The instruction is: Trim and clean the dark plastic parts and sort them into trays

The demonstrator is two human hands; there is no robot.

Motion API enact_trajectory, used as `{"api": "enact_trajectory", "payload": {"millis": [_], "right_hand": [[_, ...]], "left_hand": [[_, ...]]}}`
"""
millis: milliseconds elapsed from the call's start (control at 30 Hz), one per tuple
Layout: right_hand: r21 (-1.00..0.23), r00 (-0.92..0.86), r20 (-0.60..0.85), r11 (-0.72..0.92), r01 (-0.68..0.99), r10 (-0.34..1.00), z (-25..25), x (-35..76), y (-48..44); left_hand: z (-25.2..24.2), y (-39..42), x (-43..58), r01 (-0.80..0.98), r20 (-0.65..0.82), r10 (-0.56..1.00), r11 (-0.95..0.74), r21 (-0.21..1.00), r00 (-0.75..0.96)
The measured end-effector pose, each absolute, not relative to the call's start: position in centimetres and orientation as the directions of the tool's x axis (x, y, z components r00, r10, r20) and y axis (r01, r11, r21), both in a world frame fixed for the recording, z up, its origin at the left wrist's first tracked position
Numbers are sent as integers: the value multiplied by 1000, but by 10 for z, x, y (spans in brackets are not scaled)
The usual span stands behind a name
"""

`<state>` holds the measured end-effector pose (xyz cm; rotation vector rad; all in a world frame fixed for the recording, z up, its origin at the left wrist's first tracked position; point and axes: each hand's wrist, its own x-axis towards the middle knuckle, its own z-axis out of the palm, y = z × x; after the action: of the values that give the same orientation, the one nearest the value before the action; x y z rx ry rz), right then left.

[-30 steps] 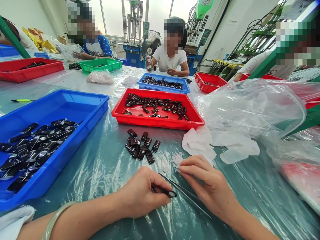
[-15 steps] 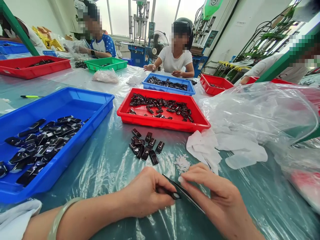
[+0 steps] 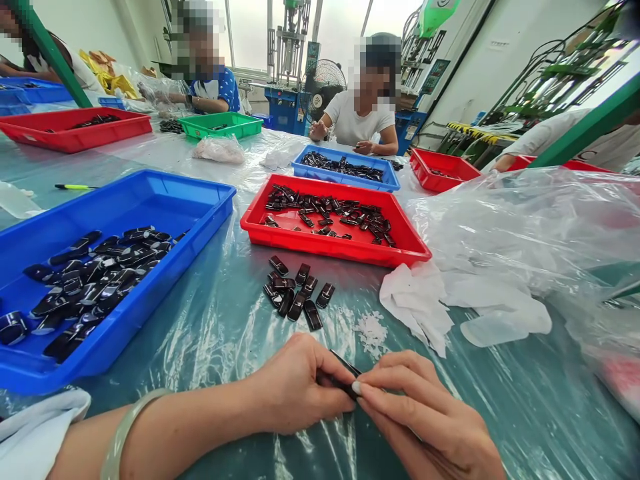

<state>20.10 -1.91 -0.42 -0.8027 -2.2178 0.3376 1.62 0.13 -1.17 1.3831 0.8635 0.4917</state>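
Observation:
My left hand (image 3: 300,387) pinches a small black part (image 3: 345,385) between thumb and fingers, low in the middle of the view. My right hand (image 3: 425,407) is closed against the same part from the right, its fingertips at the part's end. A thin dark tool (image 3: 345,362) shows above the part between the hands; most of it is hidden by my fingers. Just beyond lie a loose group of black parts (image 3: 297,303) and a small heap of white scraps (image 3: 371,333) on the plastic-covered table (image 3: 220,360).
A blue tray (image 3: 200,193) of black parts stands at left, a red tray (image 3: 335,250) of them ahead. White sheets (image 3: 415,300) and clear plastic (image 3: 525,220) lie at right. Across the table a person (image 3: 360,120) sits behind another blue tray (image 3: 345,181).
My right fingertips have moved in against the black part, and the thin tool shows less between the hands. The view has shifted slightly. The person opposite has raised a hand.

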Motion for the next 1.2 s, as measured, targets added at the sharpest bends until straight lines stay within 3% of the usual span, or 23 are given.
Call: {"api": "enact_trajectory", "payload": {"millis": [633,767,933,1100,1200], "right_hand": [[-382,-598,529,799,465,602,-2,200,-20],[-428,-607,479,772,469,634,7,201,-16],[-579,-492,320,579,574,809,17,225,2],[-465,-545,203,570,677,813,10,247,16],[-407,-566,213,598,690,797,3,249,20]], "left_hand": [[-9,0,16,240,-149,779,-2,971,609],[-10,1,15,232,-166,780,26,972,604],[-11,2,17,240,-227,767,98,966,601],[-8,3,18,217,-258,744,155,964,617],[-9,2,18,206,-258,741,164,965,620]]}}
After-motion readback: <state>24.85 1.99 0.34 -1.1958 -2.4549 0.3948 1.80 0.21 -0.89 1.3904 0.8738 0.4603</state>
